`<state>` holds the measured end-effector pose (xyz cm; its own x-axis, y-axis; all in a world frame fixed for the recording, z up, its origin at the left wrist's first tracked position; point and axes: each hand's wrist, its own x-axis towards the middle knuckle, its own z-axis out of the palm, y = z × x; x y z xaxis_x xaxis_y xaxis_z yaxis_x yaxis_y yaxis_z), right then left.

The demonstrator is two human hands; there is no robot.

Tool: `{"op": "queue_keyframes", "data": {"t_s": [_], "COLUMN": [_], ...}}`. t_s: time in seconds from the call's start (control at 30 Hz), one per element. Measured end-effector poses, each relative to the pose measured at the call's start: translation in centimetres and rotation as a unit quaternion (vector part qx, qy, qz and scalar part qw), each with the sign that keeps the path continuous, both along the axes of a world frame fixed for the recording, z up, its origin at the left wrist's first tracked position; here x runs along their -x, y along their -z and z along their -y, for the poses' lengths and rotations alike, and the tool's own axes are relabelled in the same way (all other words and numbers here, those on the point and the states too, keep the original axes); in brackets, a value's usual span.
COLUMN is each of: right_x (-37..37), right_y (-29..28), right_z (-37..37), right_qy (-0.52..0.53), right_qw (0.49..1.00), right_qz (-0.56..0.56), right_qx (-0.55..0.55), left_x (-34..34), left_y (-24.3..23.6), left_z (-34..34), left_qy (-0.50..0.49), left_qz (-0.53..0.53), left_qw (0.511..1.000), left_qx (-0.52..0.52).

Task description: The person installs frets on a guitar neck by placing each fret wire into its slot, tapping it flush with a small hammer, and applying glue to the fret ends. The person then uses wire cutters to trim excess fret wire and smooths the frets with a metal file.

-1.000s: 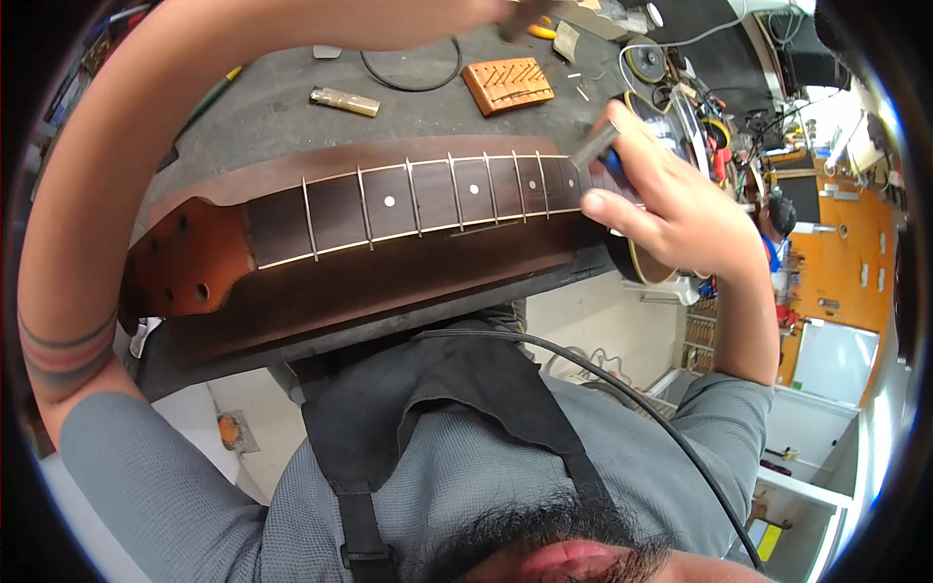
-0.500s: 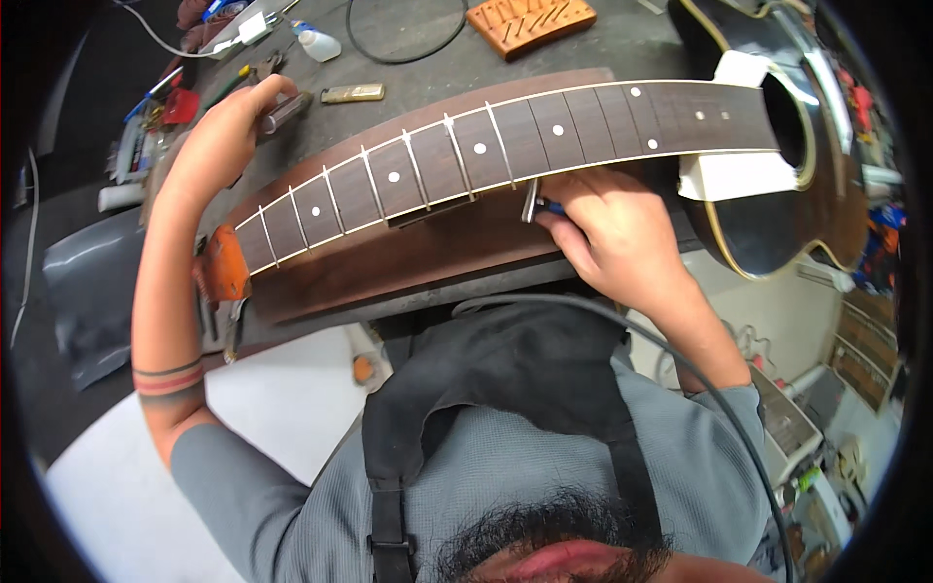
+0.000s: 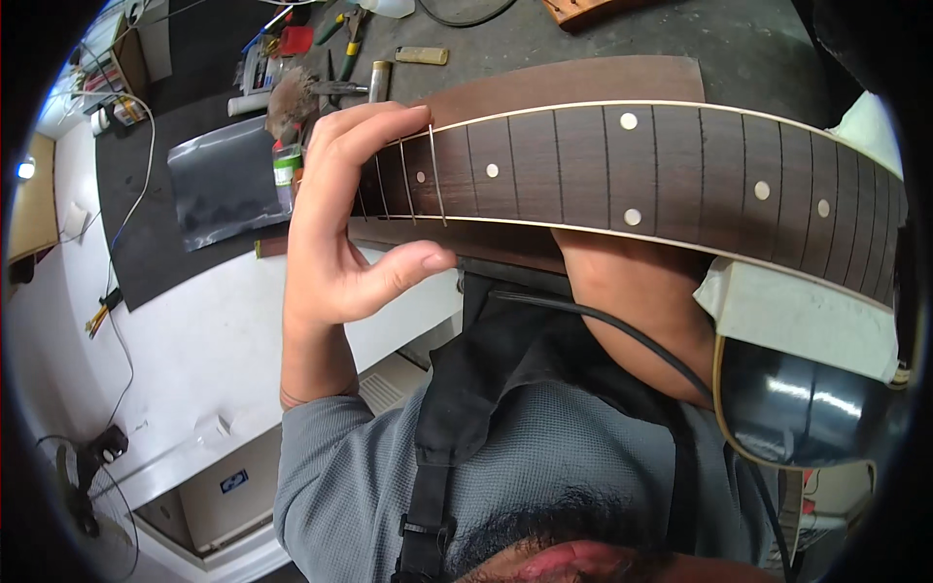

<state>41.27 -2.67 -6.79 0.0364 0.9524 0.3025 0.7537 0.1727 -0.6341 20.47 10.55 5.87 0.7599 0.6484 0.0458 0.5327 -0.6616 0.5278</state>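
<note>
A guitar neck with a dark fretboard [image 3: 535,175] and pale round inlay dots lies across the bench. Metal fret wires sit at its left part; the slots farther right hold no wire. Around the neck at the last fret wire [image 3: 436,185] reaches my left hand [image 3: 335,204]: its fingers lie stretched at the far edge, its thumb points out past the near edge. My right forearm [image 3: 632,301] passes beneath the neck, which hides that hand and whatever it may hold. At right, white paper [image 3: 802,316] covers part of the black guitar body [image 3: 816,398].
Beyond the neck lie a hammer-like tool with a cylindrical head [image 3: 379,82], a small tan bar [image 3: 422,55] and yellow-and-green-handled pliers [image 3: 352,39]. A slotted wooden block [image 3: 580,12] is at the back. A dark sheet [image 3: 219,185] lies left; a black cable [image 3: 622,324] crosses my chest.
My left hand has left the hammer-like tool on the bench and come to the neck. My right hand, earlier showing a metal tool at the near edge, is now hidden beneath it. The view has shifted.
</note>
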Motion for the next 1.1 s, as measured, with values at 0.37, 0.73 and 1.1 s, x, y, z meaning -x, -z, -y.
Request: {"op": "queue_keyframes", "data": {"t_s": [0.37,0.73,1.1], "right_x": [-1.3,-1.9,-2.1], "right_y": [0.3,0.4,0.4], "right_z": [0.6,0.8,0.9], "right_qy": [-0.024,-0.039,-0.052], "right_qw": [0.999,0.998,0.997], "right_qz": [-0.039,-0.051,-0.055], "right_qx": [0.005,0.016,0.024], "left_x": [-0.5,-1.4,-0.7], "left_y": [0.5,0.2,0.1], "left_z": [0.7,0.9,-0.3], "left_qy": [-0.087,-0.117,-0.051], "left_qz": [0.041,0.039,0.02], "left_qw": [0.992,0.984,0.991], "left_qx": [0.082,0.128,0.124]}}
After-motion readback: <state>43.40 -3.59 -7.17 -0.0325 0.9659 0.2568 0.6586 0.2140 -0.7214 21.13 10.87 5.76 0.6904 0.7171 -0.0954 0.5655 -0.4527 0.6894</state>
